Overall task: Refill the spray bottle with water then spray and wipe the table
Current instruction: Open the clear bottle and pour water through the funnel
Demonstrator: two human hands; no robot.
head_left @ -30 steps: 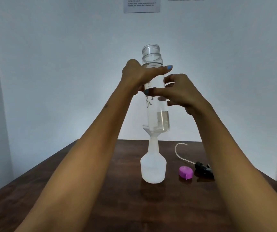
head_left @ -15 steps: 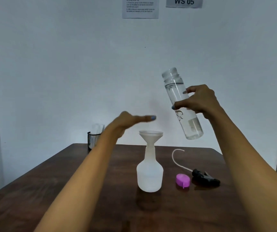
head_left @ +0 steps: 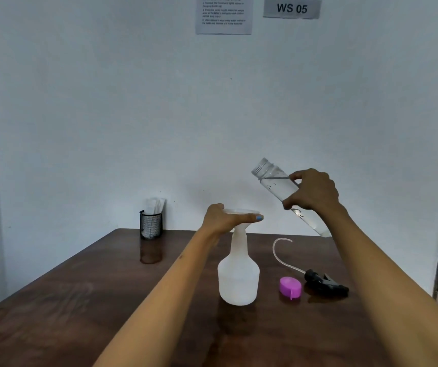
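Head view: all places below are given relative to the spray bottle (head_left: 238, 271), which stands upright on the table (head_left: 80, 300), roughly at its middle.
Funnel (head_left: 241, 211): sits in the spray bottle's neck, mostly covered by the left hand.
Left hand (head_left: 226, 219): fingers curve round the funnel's rim and hold it; how firm the hold is I cannot tell.
Right hand (head_left: 311, 192): fingers and thumb wrapped round the water bottle (head_left: 278, 185), up and to the right of the spray bottle.
Water bottle: uncapped, tilted, mouth pointing up and left, well apart from the funnel; it holds clear water.
Cap (head_left: 290, 287): pink, on the table just right of the spray bottle.
Sprayer (head_left: 326, 284): black head with its curved tube, lying right of the cap.
Cup (head_left: 151, 225): mesh holder with white slips, behind and to the left.
Risk, spill: the mouth is not over the funnel, so tipping further now would likely send water onto the table or the left hand.
Risk, blockage: the left fingers lie across the funnel's top and may deflect the stream.
Risk, topple: the spray bottle looks light and near empty; a sideways pull on the funnel could tip it.
Risk, overflow: pouring faster than the narrow stem drains could flood the rim.
Risk, cap and sprayer: both lie close enough to be wetted or knocked by the right arm.
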